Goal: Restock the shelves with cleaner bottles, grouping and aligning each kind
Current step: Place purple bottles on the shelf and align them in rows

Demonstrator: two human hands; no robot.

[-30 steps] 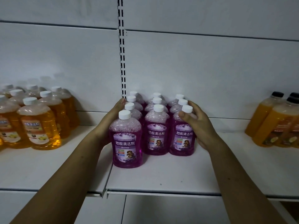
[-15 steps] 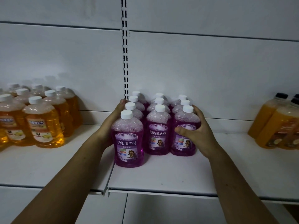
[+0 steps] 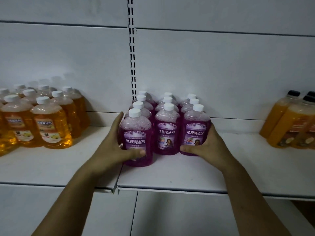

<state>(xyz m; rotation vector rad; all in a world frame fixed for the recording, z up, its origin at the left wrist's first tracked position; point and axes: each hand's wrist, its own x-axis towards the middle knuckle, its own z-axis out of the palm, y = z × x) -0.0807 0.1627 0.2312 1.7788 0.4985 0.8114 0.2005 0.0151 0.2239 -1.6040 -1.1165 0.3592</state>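
Several purple floor-cleaner bottles with white caps stand in three rows on the white shelf (image 3: pixel 170 174). The front-left purple bottle (image 3: pixel 136 133) stands a little forward of the others. My left hand (image 3: pixel 115 147) grips it, fingers along its left side and thumb across its lower front. My right hand (image 3: pixel 208 147) grips the front-right purple bottle (image 3: pixel 196 130), thumb on its lower front and fingers behind its right side. The front-middle purple bottle (image 3: pixel 167 130) stands between them, untouched.
Several amber bottles (image 3: pixel 49 123) with white caps are grouped at the left of the shelf. Orange bottles with black caps (image 3: pixel 293 125) stand at the far right. A slotted upright (image 3: pixel 132 48) runs up the white back panel. Bare shelf lies on both sides of the purple group.
Both hands slid lower and forward around the front bottles. My left thumb now crosses the front-left bottle's front. My right hand dropped from the cap area to the bottle's base.
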